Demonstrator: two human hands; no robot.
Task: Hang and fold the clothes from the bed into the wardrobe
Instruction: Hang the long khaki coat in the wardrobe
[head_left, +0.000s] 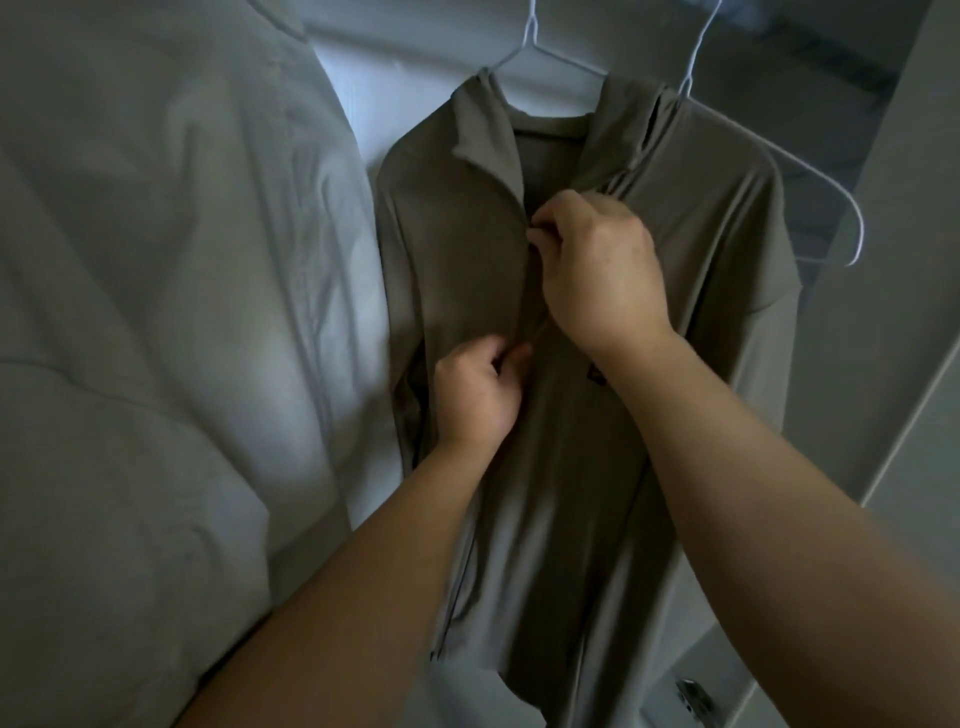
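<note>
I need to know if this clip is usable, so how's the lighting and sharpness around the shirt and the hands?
Head view: dim and flat, brightest on the pale panel beside the olive shirt; head view also soft overall, so exactly what the right hand and left hand pinch on it is unclear; the wide-angle lens bows the edges.

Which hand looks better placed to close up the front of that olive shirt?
Probably the right hand: it pinches the opening high on the olive shirt, below the collar, while the left hand grips the fabric lower down.
</note>
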